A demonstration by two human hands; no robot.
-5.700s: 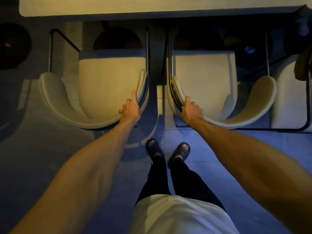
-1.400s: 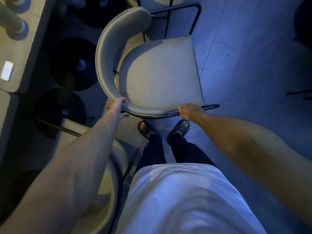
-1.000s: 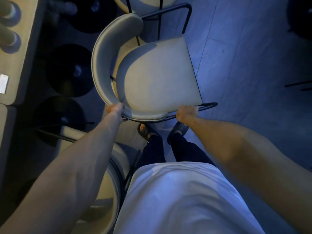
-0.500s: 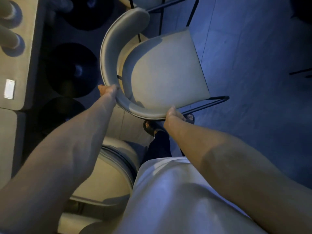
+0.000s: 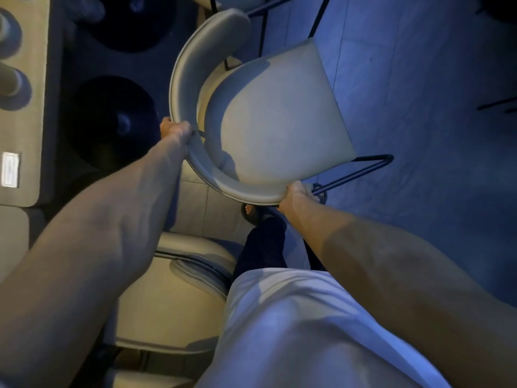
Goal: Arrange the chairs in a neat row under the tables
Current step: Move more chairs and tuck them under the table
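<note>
A tiled floor [image 5: 419, 107] filled the right side of the frame, washed in blue light. A white shirt [image 5: 307, 331] covered the lower middle. Dark trousers [image 5: 263, 247] showed just above it, and above those a dark sandal [image 5: 250, 212] with bare toes. At the left edge lay a small white card [image 5: 10, 169]. Two pale cylinders [image 5: 11, 79] stood in the upper left corner.
</note>
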